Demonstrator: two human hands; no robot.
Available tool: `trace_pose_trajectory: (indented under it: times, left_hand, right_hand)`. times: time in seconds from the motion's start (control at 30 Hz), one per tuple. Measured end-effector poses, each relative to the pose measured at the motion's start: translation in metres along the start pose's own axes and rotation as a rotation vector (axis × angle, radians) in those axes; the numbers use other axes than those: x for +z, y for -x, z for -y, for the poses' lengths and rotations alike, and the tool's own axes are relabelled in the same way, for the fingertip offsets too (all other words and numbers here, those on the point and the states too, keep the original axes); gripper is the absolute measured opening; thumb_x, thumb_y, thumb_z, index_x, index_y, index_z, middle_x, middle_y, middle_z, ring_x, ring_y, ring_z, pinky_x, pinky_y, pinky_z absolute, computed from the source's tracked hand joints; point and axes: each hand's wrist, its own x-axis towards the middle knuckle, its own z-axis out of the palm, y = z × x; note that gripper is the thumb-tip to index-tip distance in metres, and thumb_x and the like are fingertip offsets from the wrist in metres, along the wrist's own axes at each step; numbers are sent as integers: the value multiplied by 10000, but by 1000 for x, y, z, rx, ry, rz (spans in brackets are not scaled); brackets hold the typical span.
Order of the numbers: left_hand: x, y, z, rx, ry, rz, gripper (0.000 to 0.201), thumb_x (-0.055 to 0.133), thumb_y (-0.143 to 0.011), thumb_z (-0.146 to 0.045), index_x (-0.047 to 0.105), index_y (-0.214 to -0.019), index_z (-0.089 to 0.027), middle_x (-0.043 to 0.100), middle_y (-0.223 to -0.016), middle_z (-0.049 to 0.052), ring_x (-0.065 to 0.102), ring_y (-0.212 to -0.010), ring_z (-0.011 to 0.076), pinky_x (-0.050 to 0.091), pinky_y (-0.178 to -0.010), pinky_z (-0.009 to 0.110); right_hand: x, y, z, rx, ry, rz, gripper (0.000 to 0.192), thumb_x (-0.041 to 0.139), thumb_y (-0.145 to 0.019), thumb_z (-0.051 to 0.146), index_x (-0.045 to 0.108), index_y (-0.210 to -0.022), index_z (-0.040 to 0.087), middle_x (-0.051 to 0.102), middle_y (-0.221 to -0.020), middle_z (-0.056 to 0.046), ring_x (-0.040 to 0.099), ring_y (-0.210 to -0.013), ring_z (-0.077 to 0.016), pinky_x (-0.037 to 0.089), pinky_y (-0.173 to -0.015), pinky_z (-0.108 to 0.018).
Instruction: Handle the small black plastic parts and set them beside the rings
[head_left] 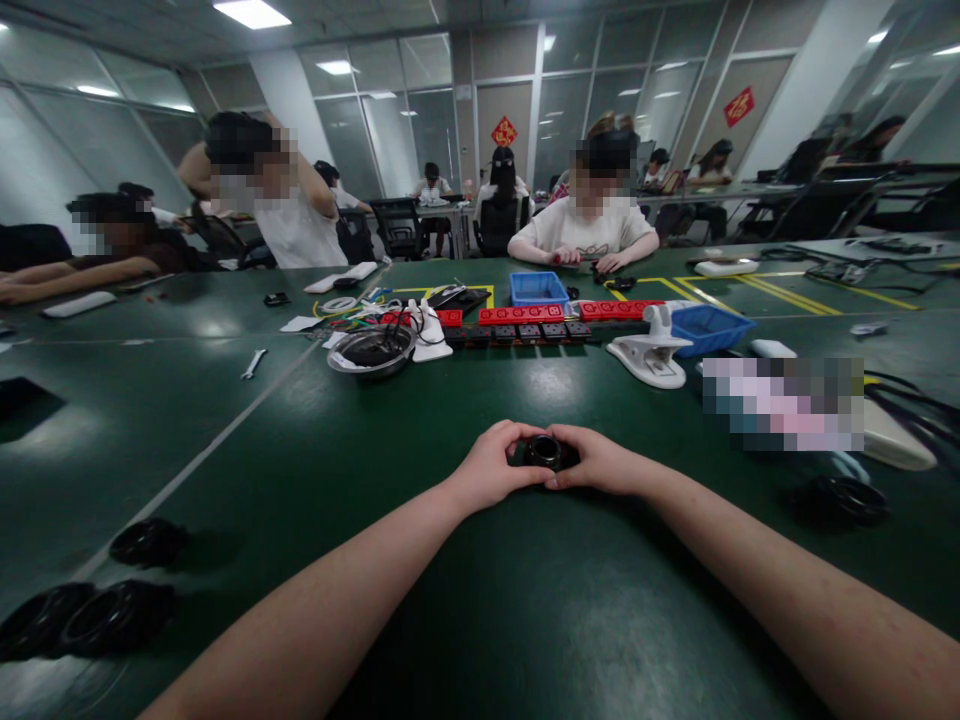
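Both of my hands close around a small black ring-shaped part (543, 452) at the middle of the green table (420, 420). From the left side my left hand (501, 465) grips it, thumb in front and fingers behind. My right hand (598, 461) holds the opposite side, its thumb meeting the left thumb at the front. A round opening in the part faces up; its lower portion is hidden by my fingers. Similar black ring-shaped parts (120, 615) lie at the near left, with a single one (150, 542) just behind them. Another black ring (840, 500) rests at the right.
Beyond my hands stand a metal bowl (373, 365) with black parts, red socket strips (521, 315), a white clamp (651, 360) and blue bins (538, 290). A wrench (254, 364) lies at left. Across the table a person (592, 225) handles small parts. Cables lie at right.
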Motion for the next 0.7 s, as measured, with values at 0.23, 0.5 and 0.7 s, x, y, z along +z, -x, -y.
trace_pose_trajectory:
  times: [0.23, 0.5, 0.7]
  left_hand:
    - [9, 3, -4, -41, -38, -140, 393, 673, -558, -295, 520, -901, -178, 479, -860, 13, 471, -768, 141, 393, -656, 251]
    - [5, 1, -4, -16, -28, -65, 389, 650, -583, -333, 530, -921, -182, 478, -842, 14, 452, -693, 122, 375, -581, 225]
    - [1, 1, -4, -9, 1, -24, 394, 643, -589, -352, 537, -929, -183, 464, -822, 14, 421, -645, 106, 359, -557, 216]
  right_hand:
    - [25, 0, 8, 97, 446, -324, 347, 615, -565, 403, 480, -768, 156, 532, -715, -41, 481, -656, -166, 331, -563, -255]
    - [-1, 1, 4, -110, 112, -4, 428, 628, -595, 347, 519, -961, 155, 556, -888, -38, 506, -813, -180, 380, -699, -280]
    - [-13, 3, 2, -105, -67, 144, 335, 587, -655, 229, 523, -973, 146, 557, -899, -21, 513, -823, -157, 387, -728, -266]
